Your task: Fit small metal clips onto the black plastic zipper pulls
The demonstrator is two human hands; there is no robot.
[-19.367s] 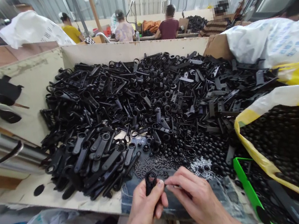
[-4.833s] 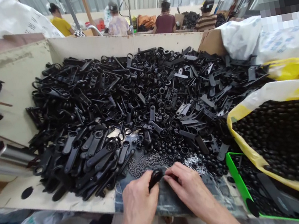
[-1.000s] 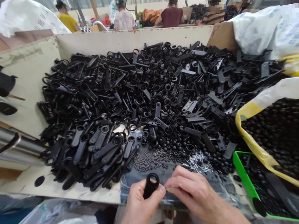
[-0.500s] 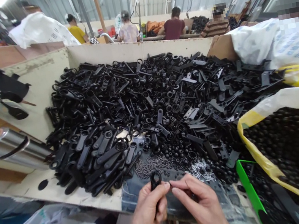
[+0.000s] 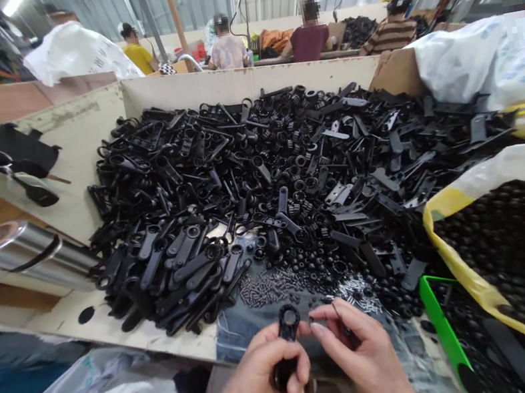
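My left hand [image 5: 279,363] is closed around a black plastic handle with a ring-shaped end [image 5: 288,317]; the ring points up and away from me. Close on its right, my right hand [image 5: 351,340] pinches a tiny dark part [image 5: 311,320] between thumb and forefinger, too small to name. Another dark piece lies partly hidden under its curled fingers. Just beyond my hands, a heap of small grey metal pins [image 5: 271,286] and some shiny silver pins [image 5: 358,295] lie on the dark work mat [image 5: 236,333], with small black balls [image 5: 306,270] behind them.
A large pile of black ring-ended parts [image 5: 177,171] fills the walled bench. Stacked handles [image 5: 184,271] lie at left, beside a steel flask [image 5: 33,254]. At right are a green tray [image 5: 444,334] and a yellow-edged bag [image 5: 440,239] of black balls. Several people sit beyond.
My left hand has turned the handle so its ring opening faces me more. My right hand has shifted slightly right, still pinching the tiny part. The view has swung a little left.
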